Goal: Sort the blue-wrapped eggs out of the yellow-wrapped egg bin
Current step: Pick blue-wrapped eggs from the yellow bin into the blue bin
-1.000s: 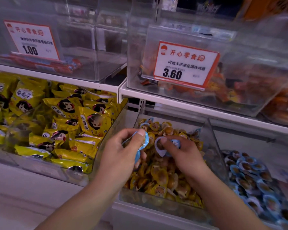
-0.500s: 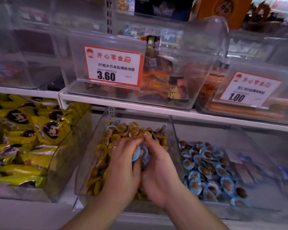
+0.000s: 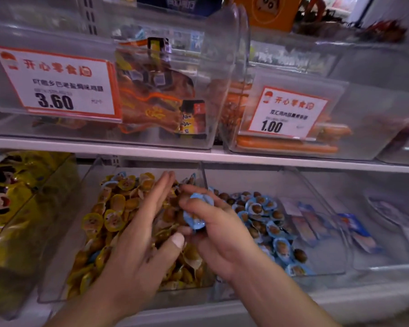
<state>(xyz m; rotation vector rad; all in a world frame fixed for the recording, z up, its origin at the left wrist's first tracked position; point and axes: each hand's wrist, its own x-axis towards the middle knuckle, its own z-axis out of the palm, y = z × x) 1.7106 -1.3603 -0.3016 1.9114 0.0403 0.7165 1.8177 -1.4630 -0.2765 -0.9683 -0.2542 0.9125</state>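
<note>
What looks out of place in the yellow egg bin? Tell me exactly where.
A few blue-wrapped eggs sit among the yellow-wrapped eggs at the back left of the yellow egg bin; they match the blue egg bin next door. The right hand holds more blue ones; the left hand is open over the pile.

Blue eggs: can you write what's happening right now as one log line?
right hand: holds blue-wrapped eggs | left hand: open over yellow-wrapped egg bin | blue egg bin: to the right
</note>
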